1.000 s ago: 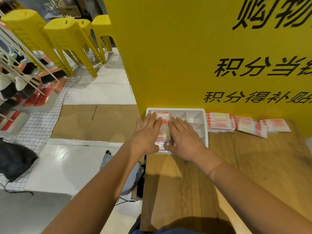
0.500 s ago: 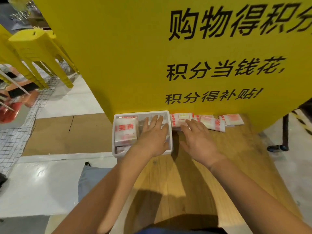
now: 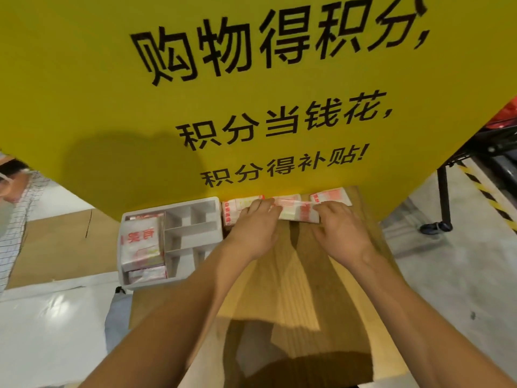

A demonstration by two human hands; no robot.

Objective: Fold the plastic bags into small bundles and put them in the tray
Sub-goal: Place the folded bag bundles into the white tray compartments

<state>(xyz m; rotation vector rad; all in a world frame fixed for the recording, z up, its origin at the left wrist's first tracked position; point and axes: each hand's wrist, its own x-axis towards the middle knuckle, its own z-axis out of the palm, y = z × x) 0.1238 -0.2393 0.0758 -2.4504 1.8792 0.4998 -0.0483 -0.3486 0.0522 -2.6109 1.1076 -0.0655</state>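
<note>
A yellow board [image 3: 112,107] with black characters stands just beyond both grips, and the wooden table [image 3: 293,275] lies beneath them. A white tray [image 3: 193,239] sits just left of the left grip [image 3: 251,233]. The tray compartment farthest from that grip is packed with folded bundles [image 3: 141,245]. A stack of bags [image 3: 232,211] lies partly under the left grip, and a loose bag [image 3: 333,197] lies just beyond the right grip [image 3: 341,231]. One plastic bag [image 3: 296,212] spans the gap between the grips on the table. The left grip rests on its left end with fingers fairly straight. The right grip's fingers curl over its right end, holding it.
</note>
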